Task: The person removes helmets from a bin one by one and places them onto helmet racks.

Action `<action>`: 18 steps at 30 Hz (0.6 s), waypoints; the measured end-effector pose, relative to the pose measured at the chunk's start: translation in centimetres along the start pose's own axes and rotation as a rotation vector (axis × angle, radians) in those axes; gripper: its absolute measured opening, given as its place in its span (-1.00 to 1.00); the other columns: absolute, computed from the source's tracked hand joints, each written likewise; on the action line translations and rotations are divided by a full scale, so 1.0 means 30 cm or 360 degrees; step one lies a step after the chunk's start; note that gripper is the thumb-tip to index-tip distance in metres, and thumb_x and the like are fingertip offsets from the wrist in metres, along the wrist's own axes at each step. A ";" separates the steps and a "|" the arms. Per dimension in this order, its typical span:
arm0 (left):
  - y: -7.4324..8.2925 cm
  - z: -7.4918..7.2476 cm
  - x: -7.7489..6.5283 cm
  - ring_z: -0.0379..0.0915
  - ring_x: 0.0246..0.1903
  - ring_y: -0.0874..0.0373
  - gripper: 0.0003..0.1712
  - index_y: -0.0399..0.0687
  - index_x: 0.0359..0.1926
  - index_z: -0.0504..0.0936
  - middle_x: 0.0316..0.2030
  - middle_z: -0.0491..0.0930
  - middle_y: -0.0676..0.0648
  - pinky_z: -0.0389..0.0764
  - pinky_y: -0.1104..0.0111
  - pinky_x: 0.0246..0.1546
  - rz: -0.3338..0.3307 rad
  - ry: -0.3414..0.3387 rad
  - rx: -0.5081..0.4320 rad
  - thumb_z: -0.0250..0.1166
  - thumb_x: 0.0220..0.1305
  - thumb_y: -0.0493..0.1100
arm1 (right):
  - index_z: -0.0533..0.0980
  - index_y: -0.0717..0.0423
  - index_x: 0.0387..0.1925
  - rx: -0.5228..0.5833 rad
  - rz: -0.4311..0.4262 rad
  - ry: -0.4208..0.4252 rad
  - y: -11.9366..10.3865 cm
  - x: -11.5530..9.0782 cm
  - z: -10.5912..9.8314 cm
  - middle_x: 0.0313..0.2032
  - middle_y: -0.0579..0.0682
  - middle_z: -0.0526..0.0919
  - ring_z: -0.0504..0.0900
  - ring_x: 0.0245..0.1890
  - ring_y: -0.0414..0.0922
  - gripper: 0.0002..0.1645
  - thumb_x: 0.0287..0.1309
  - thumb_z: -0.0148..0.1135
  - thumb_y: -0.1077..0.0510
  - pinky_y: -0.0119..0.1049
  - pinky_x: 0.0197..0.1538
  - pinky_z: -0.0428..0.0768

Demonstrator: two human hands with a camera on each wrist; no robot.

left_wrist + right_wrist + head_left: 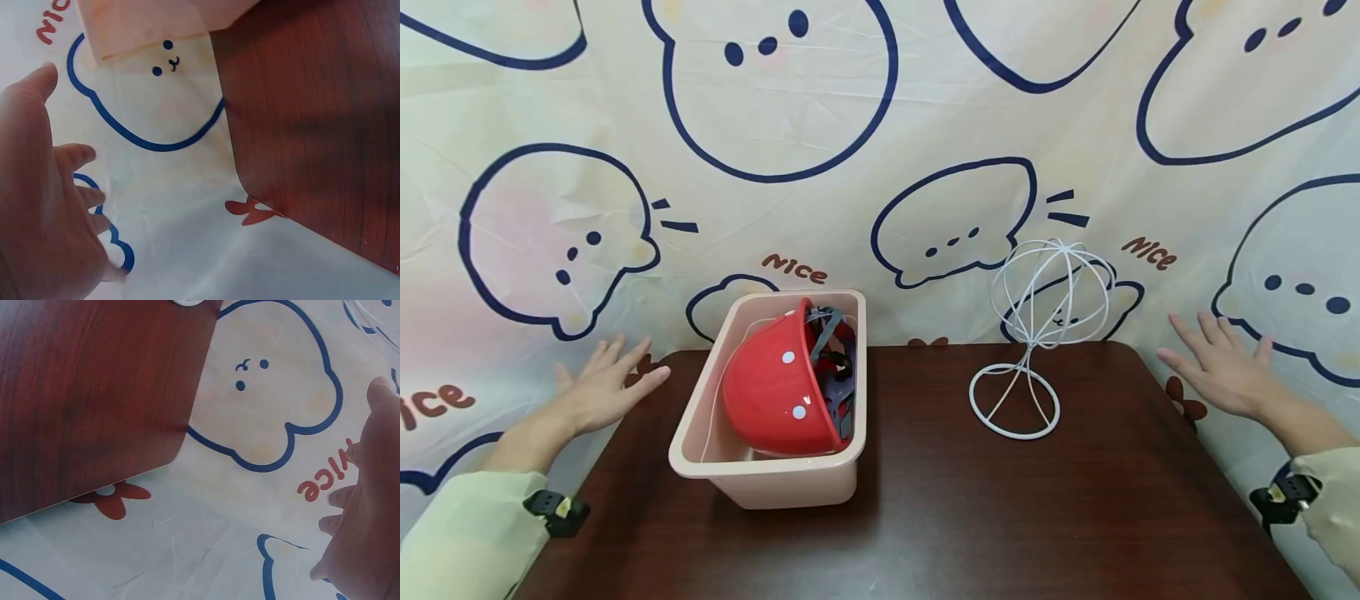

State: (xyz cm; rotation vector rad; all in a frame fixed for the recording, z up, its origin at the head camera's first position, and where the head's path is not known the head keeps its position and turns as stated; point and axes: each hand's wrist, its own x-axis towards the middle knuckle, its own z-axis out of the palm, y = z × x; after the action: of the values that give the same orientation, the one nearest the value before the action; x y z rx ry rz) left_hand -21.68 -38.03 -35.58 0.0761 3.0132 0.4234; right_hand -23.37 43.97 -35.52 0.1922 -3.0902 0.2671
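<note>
My left hand (597, 393) hovers past the table's left edge, fingers spread and holding nothing. On the far right, my right hand (1221, 367) is likewise spread out beyond the table's right edge, touching nothing. Between them, nearer the left hand, a red helmet (767, 387) with white dots lies on its side in a pale pink plastic bin (760, 468); its grey straps and inner padding face right. A white wire stand (1015, 433), with a round cage top and a ring base, stands upright on the table, right of the bin.
The dark brown wooden table (955, 517) has rounded far corners. Behind it hangs a cream cloth (820, 225) with blue cartoon outlines and "nice" lettering. Dark camera mounts (556, 510) are strapped at both wrists over pale green sleeves.
</note>
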 end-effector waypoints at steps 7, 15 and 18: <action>0.039 -0.002 -0.017 0.07 0.28 -0.68 0.02 -0.63 0.46 -0.03 0.36 0.02 -0.72 0.27 -0.47 0.17 0.0154 -0.0113 -0.0256 -0.02 0.53 0.25 | -0.15 0.43 0.54 0.0128 -0.0056 -0.0016 -0.008 -0.012 -0.017 0.40 0.68 -0.06 -0.06 0.39 0.61 -0.07 0.60 -0.19 -0.20 0.59 0.30 -0.06; 0.066 0.013 -0.060 0.50 0.14 -0.43 -0.03 -0.59 0.49 -0.12 0.30 0.20 -0.67 0.68 -0.06 -0.02 0.0142 -0.0277 -0.0753 0.08 0.55 0.11 | 0.12 0.61 0.40 0.0247 -0.0088 -0.0070 -0.037 -0.032 -0.028 0.31 0.69 0.18 0.18 0.29 0.61 -0.15 0.61 -0.18 -0.15 0.53 0.22 0.23; 0.068 0.022 -0.071 0.59 0.09 -0.29 -0.03 -0.51 0.53 -0.14 0.31 0.23 -0.64 0.68 -0.05 0.01 0.0109 -0.0356 -0.0919 0.13 0.53 0.09 | 0.14 0.59 0.40 0.0312 -0.0094 -0.0087 -0.058 -0.045 -0.033 0.31 0.67 0.20 0.20 0.28 0.60 -0.17 0.62 -0.20 -0.14 0.54 0.19 0.25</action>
State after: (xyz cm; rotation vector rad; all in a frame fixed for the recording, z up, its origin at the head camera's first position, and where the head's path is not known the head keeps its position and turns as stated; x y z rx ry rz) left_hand -19.43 -36.03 -35.45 0.1675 2.5615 1.1785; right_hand -21.80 42.61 -34.31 0.3003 -3.1027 0.5718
